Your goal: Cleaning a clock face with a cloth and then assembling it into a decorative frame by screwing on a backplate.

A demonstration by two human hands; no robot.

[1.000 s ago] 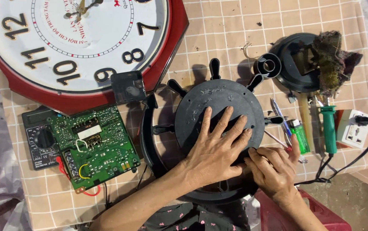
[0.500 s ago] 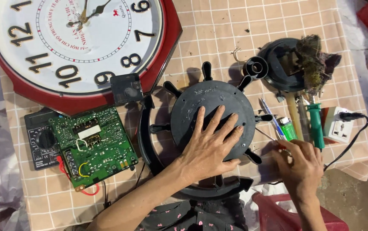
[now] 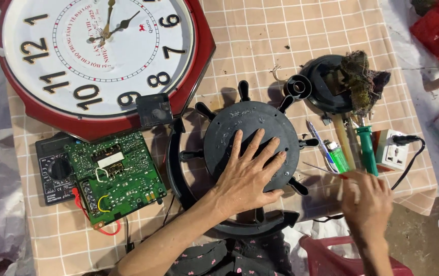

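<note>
Pressing flat on the black wheel-shaped disc [image 3: 252, 145], the left hand [image 3: 246, 176] has fingers spread wide, palm down, gripping nothing. Disc sits mid-counter on the checked cloth [image 3: 260, 41], inside a black curved frame [image 3: 219, 225], with spoke knobs round its rim. Right hand [image 3: 366, 199] is blurred at the counter's right edge; its grip looks pinched on a thin pointed tool [image 3: 321, 168], though exactly how it is held cannot be told. Just beside it: green lighter [image 3: 338, 156], pen [image 3: 317, 137], green-handled soldering iron [image 3: 366, 148], white power socket [image 3: 394, 151]. Behind these, a black round stand [image 3: 326, 84] with fuzzy debris on it. Left of disc: green circuit board [image 3: 114, 176] over a black multimeter [image 3: 53, 171]; big red-rimmed wall clock [image 3: 102, 56] behind.
</note>
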